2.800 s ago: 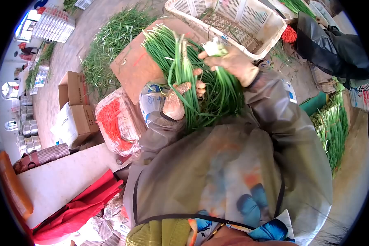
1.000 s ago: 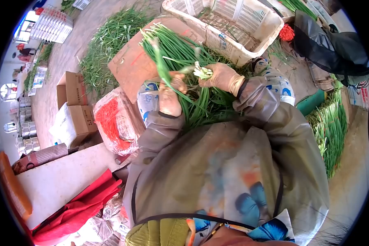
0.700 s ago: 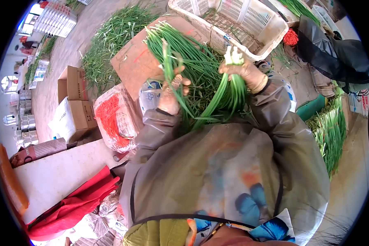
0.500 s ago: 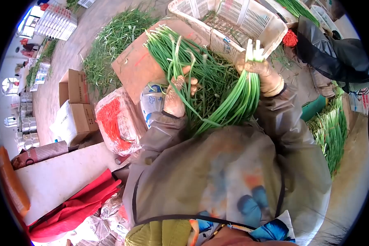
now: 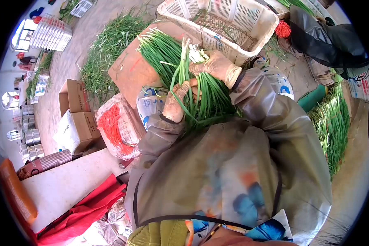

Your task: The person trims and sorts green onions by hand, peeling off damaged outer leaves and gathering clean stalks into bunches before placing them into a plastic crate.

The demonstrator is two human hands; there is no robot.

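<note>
My right hand (image 5: 220, 67), in a thin glove, is closed round a bunch of green stalks (image 5: 211, 98), whose white ends stick out above the fingers. Just to its left, my left hand (image 5: 177, 102) grips a smaller group of stalks (image 5: 183, 61) with pale ends upward. The two groups meet between my hands, and their green leaves hang down toward my lap. Beyond them, a pile of loose stalks (image 5: 158, 53) lies on a brown board (image 5: 131, 74), its white ends toward the upper left.
A white plastic crate (image 5: 217, 41) is beyond the board. Loose greens (image 5: 110, 49) lie on the floor at the left, near a cardboard box (image 5: 84, 125) and a bag with red ties (image 5: 115, 127). Bundled greens (image 5: 332, 127) stand at the right. A dark-clad person's sleeve (image 5: 320, 41) shows upper right.
My right hand has moved left with its bunch, from beside the crate to my left hand. The bunch now hangs between my hands. My left hand keeps its stalks.
</note>
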